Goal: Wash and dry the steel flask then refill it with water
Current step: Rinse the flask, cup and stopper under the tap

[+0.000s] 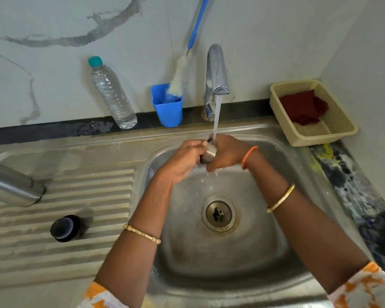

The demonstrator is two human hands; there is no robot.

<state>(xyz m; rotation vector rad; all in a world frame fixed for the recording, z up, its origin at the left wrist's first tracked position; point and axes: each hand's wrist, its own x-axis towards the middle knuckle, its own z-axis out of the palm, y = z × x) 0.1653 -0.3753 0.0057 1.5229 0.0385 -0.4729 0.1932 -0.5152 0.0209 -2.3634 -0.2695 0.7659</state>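
Lying on drainboard, steel flask points away-left; both hands' grip pinches small part.

Both the left hand and right hand grip a small steel cap under the tap stream, the steel flask standing far left of the grip.

The sink basin lies right of its ridged drainboard, on which the flask stands at the far left with a cap nearer. Along the far ledge, left to right, stand a bottle, a cup holding a brush, the tap and a basket holding a cloth. Under the tap's stream, over the basin, the left hand and right hand meet around 1 small piece, perhaps a lid.
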